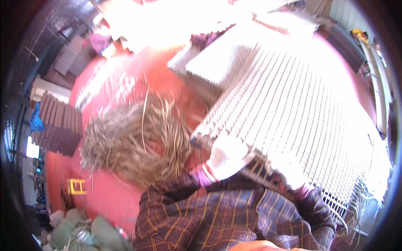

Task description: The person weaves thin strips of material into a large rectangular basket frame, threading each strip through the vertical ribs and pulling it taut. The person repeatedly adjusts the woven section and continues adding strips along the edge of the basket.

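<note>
A large pale panel with close parallel ribs lies tilted in front of me, its near edge by my hands. My left hand, in a white glove, is at the near left corner of this edge. Further right along the same edge is my right hand, also gloved in white. Glare and blur wash out the fingers of both, so whether they grip the edge does not show. Loose thin strips stick out at the panel's near right end.
A big heap of brown-grey strips covers the red floor to my left. More ribbed panels are stacked beyond. Brown ribbed blocks, a small yellow frame and green sacks stand at the left.
</note>
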### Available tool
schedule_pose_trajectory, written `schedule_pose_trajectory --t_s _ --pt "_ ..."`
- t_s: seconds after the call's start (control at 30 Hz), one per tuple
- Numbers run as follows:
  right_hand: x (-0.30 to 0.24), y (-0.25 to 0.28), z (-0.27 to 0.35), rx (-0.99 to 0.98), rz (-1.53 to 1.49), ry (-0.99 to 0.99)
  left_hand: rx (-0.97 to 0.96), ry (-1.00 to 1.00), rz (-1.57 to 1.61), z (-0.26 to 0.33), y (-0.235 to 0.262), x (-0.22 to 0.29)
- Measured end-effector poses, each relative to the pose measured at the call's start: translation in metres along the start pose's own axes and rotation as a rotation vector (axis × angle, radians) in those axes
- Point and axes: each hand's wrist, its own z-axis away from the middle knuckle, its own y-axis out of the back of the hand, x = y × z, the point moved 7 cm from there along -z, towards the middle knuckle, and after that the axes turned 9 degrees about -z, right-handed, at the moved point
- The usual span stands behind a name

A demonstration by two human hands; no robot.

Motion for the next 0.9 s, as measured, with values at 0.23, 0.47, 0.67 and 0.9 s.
schedule_pose_trajectory --t_s 0.23,0.47,0.67,0.9 --pt "-0.025 -0.018 0.000 -0.148 -0.002 0.063 -0.084 -0.223 -0.128 -0.022 -0.001 0.012" --pt "0.000 0.007 -0.028 -0.004 0.057 -0.149 0.049 -0.524 0.177 -0.041 0.025 0.098" --pt "-0.015 -0.019 -0.062 -0.445 0.722 0.483 0.171 -0.564 0.239 -0.049 0.043 0.104" --pt "-0.025 0.001 -0.021 -0.192 -0.479 -0.023 -0.075 -0.221 -0.046 -0.029 0.017 0.024"
